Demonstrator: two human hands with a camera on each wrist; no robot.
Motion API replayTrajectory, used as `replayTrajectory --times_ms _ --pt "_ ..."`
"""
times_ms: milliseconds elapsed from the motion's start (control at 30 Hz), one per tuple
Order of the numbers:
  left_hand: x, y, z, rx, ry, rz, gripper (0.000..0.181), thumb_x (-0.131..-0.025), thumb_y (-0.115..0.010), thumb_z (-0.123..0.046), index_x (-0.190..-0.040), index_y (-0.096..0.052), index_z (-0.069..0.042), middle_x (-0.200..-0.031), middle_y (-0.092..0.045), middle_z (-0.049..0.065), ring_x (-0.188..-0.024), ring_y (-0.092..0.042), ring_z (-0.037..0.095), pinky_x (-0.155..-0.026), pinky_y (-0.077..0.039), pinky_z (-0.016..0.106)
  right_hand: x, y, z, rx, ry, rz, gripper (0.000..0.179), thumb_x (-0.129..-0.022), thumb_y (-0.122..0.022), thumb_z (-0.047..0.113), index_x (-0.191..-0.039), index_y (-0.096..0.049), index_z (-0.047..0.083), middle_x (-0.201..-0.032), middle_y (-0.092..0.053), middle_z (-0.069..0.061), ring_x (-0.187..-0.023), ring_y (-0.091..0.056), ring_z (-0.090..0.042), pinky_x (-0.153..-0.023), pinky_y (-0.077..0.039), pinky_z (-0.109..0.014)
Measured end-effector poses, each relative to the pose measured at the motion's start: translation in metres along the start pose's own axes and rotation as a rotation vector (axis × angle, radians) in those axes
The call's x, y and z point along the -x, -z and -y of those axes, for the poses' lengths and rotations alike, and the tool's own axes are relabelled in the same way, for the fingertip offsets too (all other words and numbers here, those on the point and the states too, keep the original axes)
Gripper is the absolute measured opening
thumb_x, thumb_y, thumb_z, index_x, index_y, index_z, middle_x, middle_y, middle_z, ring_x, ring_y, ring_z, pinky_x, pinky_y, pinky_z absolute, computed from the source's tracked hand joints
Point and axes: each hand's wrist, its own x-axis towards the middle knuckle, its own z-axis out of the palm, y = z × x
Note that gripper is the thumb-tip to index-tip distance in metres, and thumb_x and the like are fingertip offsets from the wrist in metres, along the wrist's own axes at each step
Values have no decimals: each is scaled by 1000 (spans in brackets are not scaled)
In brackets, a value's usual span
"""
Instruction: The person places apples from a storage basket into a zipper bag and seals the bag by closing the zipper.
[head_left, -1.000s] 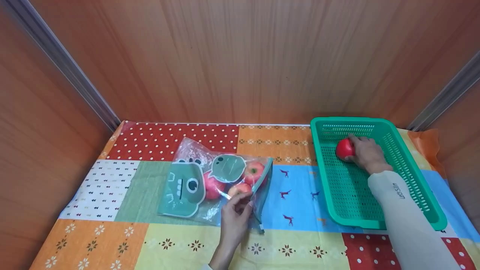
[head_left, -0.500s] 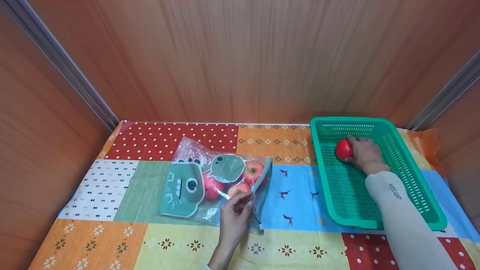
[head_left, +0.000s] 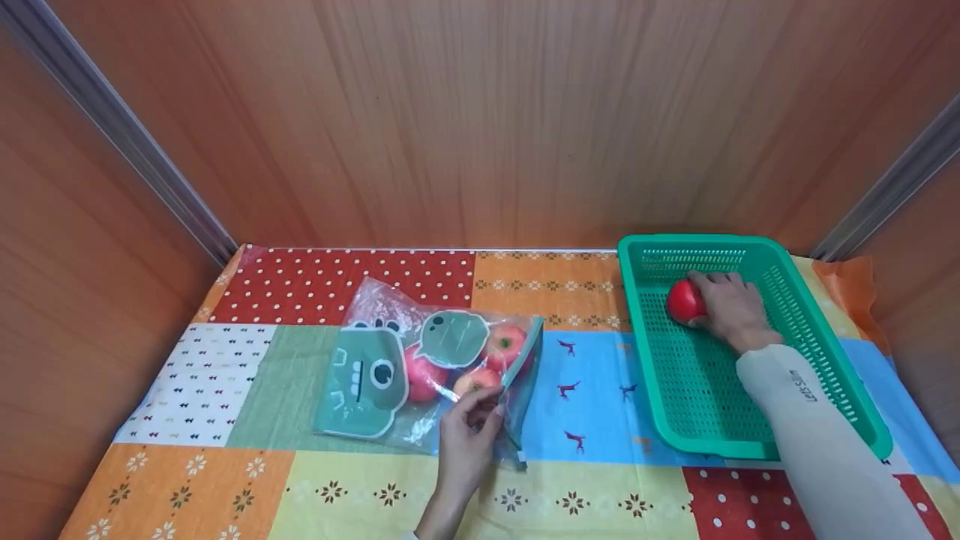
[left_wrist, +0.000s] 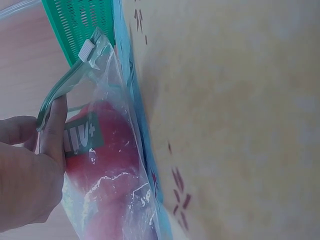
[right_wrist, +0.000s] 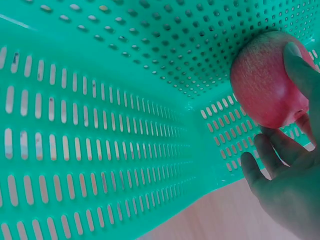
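My left hand (head_left: pixel 466 439) pinches the green zip edge near the mouth of a clear slider bag (head_left: pixel 427 427) printed with a green monster. Inside the bag lie three red apples, one (head_left: pixel 505 343) close to the mouth. In the left wrist view the white slider (left_wrist: pixel 86 50) sits at one end of the zip, beyond the fingers. Over at the right, my right hand (head_left: pixel 731 307) holds a red apple (head_left: pixel 685 302) inside the green basket (head_left: pixel 654 397). The right wrist view shows the thumb over this apple (right_wrist: pixel 265 80) and fingers on its other side.
A patchwork-print cloth (head_left: pixel 360 495) covers the table. Wood-grain panels (head_left: pixel 435 127) stand behind it and at both sides. An orange flap of cloth (head_left: pixel 855 296) lies beyond the basket's right side. The basket has tall slotted walls (right_wrist: pixel 75 135).
The hands, the bag and the held apple stay nearly in place. The whole head view shifts only slightly.
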Motion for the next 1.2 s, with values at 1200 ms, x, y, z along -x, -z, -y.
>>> replayTrajectory --times_ms 1200 --pt "0 1 -3 -43 18 18 33 -96 -70 5 -127 -74 -5 -112 -71 10 -88 -66 19 -74 -57 20 35 -2 32 111 2 52 83 -82 -91 17 -149 -49 -7 -129 -58 -37 -123 -48 -55 -100 -45 -73"
